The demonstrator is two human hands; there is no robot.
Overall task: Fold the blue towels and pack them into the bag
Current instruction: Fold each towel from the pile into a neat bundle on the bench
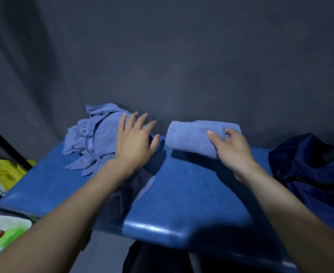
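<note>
A folded blue towel (189, 135) is held up just above the far part of the blue table (191, 194). My right hand (231, 148) grips its near right end, thumb on top and fingers curled round it. A heap of unfolded blue towels (95, 138) lies at the table's far left. My left hand (134, 138) hovers with spread fingers at the heap's right edge, holding nothing. The dark navy bag (312, 168) sits slumped at the table's right end.
A dark grey curtain (162, 56) hangs right behind the table. A yellow bag (4, 172) and a white tray with green and red bits (2, 233) are off to the left, below the table's edge. A dark pole (4, 144) slants at the left.
</note>
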